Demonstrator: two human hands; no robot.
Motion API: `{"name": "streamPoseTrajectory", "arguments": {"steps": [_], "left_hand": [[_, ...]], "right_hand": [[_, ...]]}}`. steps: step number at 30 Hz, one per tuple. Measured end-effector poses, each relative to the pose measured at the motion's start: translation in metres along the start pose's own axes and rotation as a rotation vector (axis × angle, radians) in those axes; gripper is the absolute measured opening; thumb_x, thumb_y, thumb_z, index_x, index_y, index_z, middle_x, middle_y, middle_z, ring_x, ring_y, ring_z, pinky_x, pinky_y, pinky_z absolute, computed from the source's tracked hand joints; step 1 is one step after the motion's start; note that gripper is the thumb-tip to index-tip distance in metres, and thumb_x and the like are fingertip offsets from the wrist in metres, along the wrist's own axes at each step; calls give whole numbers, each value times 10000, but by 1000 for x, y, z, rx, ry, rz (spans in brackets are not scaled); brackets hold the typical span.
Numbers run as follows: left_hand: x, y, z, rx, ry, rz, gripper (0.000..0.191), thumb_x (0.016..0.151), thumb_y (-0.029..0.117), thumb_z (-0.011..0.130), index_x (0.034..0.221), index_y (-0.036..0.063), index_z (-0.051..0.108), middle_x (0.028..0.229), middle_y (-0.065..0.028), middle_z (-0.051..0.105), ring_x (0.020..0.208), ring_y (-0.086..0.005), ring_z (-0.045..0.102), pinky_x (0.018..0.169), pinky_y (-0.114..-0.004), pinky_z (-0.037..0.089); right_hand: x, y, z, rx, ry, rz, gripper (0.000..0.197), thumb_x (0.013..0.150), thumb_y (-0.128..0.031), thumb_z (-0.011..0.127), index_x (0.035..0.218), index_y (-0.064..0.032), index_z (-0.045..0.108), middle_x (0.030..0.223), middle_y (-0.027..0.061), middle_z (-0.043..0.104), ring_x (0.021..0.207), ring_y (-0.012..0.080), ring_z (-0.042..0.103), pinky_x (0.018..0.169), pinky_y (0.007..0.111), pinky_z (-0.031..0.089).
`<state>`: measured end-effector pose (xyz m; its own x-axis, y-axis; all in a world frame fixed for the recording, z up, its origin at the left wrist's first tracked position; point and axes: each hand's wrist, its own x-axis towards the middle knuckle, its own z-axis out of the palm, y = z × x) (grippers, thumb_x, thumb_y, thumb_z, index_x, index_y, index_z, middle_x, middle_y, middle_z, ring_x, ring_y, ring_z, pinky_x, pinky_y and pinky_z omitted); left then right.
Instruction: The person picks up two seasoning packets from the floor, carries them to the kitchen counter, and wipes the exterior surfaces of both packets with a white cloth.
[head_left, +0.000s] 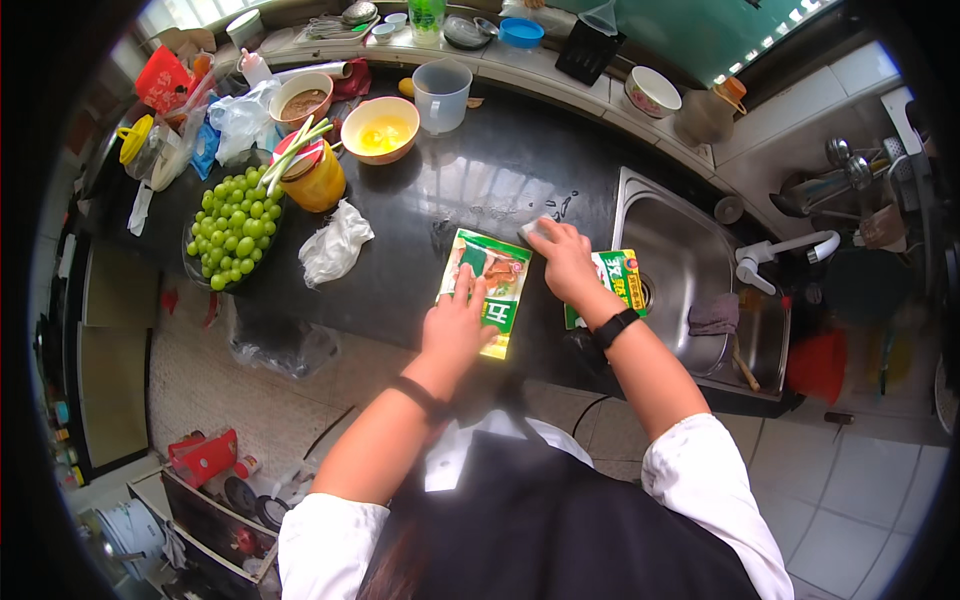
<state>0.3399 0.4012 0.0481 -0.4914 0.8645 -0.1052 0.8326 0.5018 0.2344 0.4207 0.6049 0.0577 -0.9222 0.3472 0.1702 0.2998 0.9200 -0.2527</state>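
On the dark countertop (390, 300), my left hand (455, 322) lies with spread fingers on a green and white food packet (501, 274) that bears printing. My right hand (564, 259) holds a small whitish piece (534, 228), perhaps a folded cloth or tissue, against the counter beside the packet's upper right corner. A second green and yellow packet (624, 281) lies under my right wrist, partly hidden, at the sink's edge. Left of the first packet is a crumpled white cloth (336, 241). Small water drops show on the counter above my right hand.
At the left are a bowl of green grapes (238, 229), a jar with a red lid (319, 180), a bowl of cracked eggs (380, 135) and a bowl of brown contents (302, 103). A plastic measuring jug (442, 97) stands behind. The steel sink (671, 225) and faucet (776, 259) are right.
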Motion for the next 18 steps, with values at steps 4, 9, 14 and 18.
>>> {"name": "streamPoseTrajectory", "arguments": {"steps": [4, 9, 14, 18], "left_hand": [[-1, -1, 1, 7, 18, 21, 824, 702, 450, 717, 1371, 96, 390, 1441, -149, 325, 890, -246, 590, 733, -330, 520], [0, 2, -1, -12, -19, 9, 832, 699, 448, 722, 1375, 98, 387, 1445, -149, 317, 897, -247, 586, 732, -333, 519], [-3, -1, 0, -10, 7, -4, 830, 691, 433, 734, 1365, 91, 390, 1445, -149, 319, 899, -262, 590, 737, -341, 521], [-1, 0, 0, -24, 19, -3, 819, 690, 424, 738, 1356, 93, 396, 1455, -142, 304, 897, -259, 584, 731, -348, 519]], "right_hand": [[1, -16, 5, 263, 165, 50, 436, 730, 27, 478, 1144, -50, 594, 1215, 157, 541, 1141, 345, 474, 939, 438, 373], [30, -51, 18, 123, 33, -135, 446, 733, -29, 559, 1173, -94, 596, 1232, 126, 529, 1151, 317, 469, 930, 438, 371], [18, -19, 6, -3, -145, -207, 421, 709, -35, 579, 1114, -129, 646, 1207, 98, 519, 1148, 290, 456, 922, 406, 361], [2, -1, -19, -122, -226, -300, 358, 734, -55, 548, 1064, -129, 668, 1100, 85, 546, 1094, 266, 468, 881, 382, 364]]}}
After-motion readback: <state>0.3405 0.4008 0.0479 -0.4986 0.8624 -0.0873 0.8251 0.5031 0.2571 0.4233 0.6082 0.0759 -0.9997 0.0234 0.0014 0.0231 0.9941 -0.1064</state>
